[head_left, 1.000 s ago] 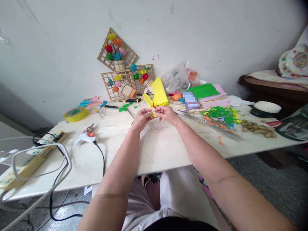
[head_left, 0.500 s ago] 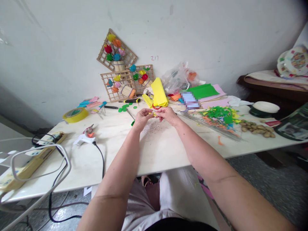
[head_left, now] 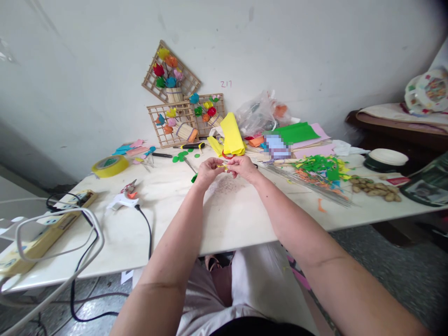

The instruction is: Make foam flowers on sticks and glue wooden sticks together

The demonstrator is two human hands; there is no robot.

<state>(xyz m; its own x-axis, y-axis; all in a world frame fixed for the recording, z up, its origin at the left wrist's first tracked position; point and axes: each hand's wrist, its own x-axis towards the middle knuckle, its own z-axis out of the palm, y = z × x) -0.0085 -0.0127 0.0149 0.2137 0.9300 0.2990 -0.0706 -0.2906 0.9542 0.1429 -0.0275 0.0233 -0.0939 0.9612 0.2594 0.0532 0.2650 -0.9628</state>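
Note:
Both hands meet above the middle of the white table. My left hand pinches one side of a small piece of yellow paper. From the other side my right hand grips the same piece with thumb and fingertips. Fingers cover most of it, so its exact shape is hidden. Just behind the hands lies a folded sheet of yellow crepe paper, with a red scissors handle at its near edge. Green paper discs lie beyond my left hand.
Bamboo lattice frames with paper flowers lean on the wall. At left are yellow tape, a white glue gun and a power strip with cords. Thin wires, paper scraps and peanuts lie at right.
The hands stay together at nearly the same spot, with slight finger movement around the yellow paper. The whole view shifts very slightly; other things stay put.

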